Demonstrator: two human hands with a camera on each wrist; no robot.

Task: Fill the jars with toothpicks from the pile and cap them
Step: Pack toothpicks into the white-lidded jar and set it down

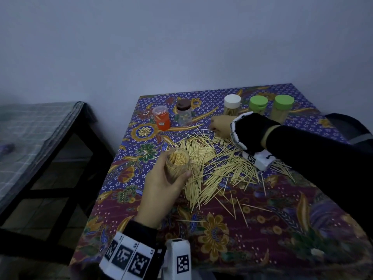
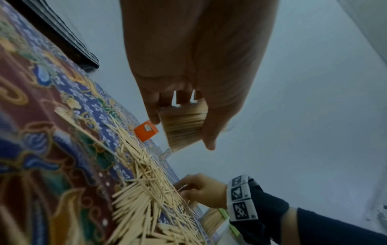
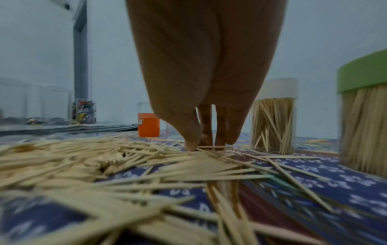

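My left hand (image 1: 163, 188) grips an open clear jar (image 1: 177, 164) packed with toothpicks and holds it just above the left side of the toothpick pile (image 1: 218, 166). The left wrist view shows the fingers wrapped round this jar (image 2: 184, 127). My right hand (image 1: 219, 126) reaches to the far edge of the pile. In the right wrist view its thumb and fingertips (image 3: 192, 142) pinch together on a few toothpicks (image 3: 209, 146) lying on the cloth. Three capped jars of toothpicks stand behind it: one white-capped (image 1: 232, 105) and two green-capped (image 1: 258, 105) (image 1: 283, 106).
An orange jar with a clear lid (image 1: 161, 118) and a brown-lidded clear jar (image 1: 184, 112) stand at the far left of the batik-covered table (image 1: 262, 239). A second table under checked cloth (image 1: 30, 138) stands to the left. A dark object (image 1: 347, 126) sits beyond the right edge.
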